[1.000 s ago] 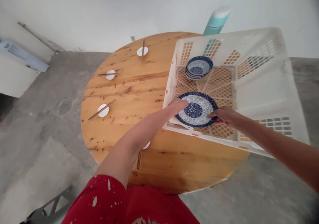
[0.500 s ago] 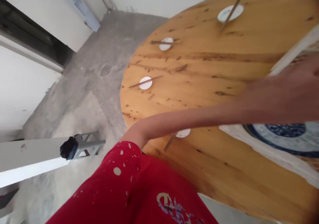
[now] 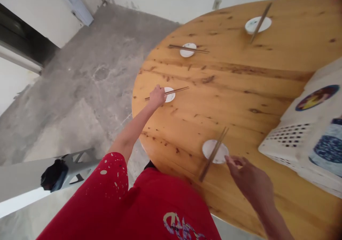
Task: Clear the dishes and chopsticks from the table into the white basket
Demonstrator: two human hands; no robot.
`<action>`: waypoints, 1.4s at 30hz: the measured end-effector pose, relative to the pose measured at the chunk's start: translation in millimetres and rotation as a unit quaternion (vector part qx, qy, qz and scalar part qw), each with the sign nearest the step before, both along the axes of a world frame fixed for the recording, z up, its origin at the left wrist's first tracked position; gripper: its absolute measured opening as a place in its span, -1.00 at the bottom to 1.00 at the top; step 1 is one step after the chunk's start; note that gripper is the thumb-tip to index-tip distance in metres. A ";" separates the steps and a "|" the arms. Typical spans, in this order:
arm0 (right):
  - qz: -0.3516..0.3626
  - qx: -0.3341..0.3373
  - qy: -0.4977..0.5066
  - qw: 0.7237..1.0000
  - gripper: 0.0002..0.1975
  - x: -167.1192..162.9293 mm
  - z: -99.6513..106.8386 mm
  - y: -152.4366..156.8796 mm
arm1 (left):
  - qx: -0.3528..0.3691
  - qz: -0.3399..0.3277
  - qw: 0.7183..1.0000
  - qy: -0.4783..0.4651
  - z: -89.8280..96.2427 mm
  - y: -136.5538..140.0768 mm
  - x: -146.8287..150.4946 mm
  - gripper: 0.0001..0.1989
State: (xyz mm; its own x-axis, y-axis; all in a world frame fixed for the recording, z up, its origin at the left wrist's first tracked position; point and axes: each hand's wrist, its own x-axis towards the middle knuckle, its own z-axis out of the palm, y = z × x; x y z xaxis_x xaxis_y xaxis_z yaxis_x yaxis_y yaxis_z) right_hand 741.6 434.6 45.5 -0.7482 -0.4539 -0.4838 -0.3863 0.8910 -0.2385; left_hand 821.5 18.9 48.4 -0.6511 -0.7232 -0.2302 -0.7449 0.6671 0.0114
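Observation:
My left hand (image 3: 157,97) is closed at the left rim of a small white dish (image 3: 170,95). A pair of chopsticks (image 3: 179,89) lies across that dish and passes beneath my fingers. Nearer to me, my right hand (image 3: 251,181) pinches the right edge of another small white dish (image 3: 220,155) between thumb and finger. Chopsticks (image 3: 213,154) rest diagonally across this one too. Both dishes are on the round wooden table (image 3: 227,108). My left fingertips are partly hidden behind the hand.
Farther back stand two more dishes, one at the left (image 3: 188,50) and one at the right (image 3: 258,25), each with chopsticks across it. A white perforated basket (image 3: 280,144) containing a blue-patterned plate (image 3: 331,147) occupies the right side. A grey stool (image 3: 77,168) is on the floor at left.
My left arm has drawn back from over the basket at the right to the dish at the table's left edge. My right hand has come into view at the near dish.

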 end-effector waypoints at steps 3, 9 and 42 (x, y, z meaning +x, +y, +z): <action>-0.004 0.100 -0.028 0.995 -0.50 22.8 -7.1 -44.8 | 0.027 -0.058 0.998 0.001 -22.3 -16.3 11.0 -0.65; -0.030 0.205 -0.008 0.978 -0.48 42.0 -17.3 -84.8 | 0.074 -0.146 0.986 0.016 -31.6 -39.7 2.9 -0.64; -0.432 -0.551 -0.313 0.642 -0.45 181.3 -27.8 -184.4 | 0.242 -0.202 0.947 0.064 10.7 124.6 150.7 -0.63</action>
State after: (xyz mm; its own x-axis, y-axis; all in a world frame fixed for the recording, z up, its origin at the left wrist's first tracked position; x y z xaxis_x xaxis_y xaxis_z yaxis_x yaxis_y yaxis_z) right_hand 922.9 250.2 17.7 -0.7669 -0.3244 -0.5537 0.6168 -0.1344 -0.7756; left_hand 972.1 143.5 59.1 -0.8974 -0.2390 -0.3709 -0.4016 0.7908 0.4619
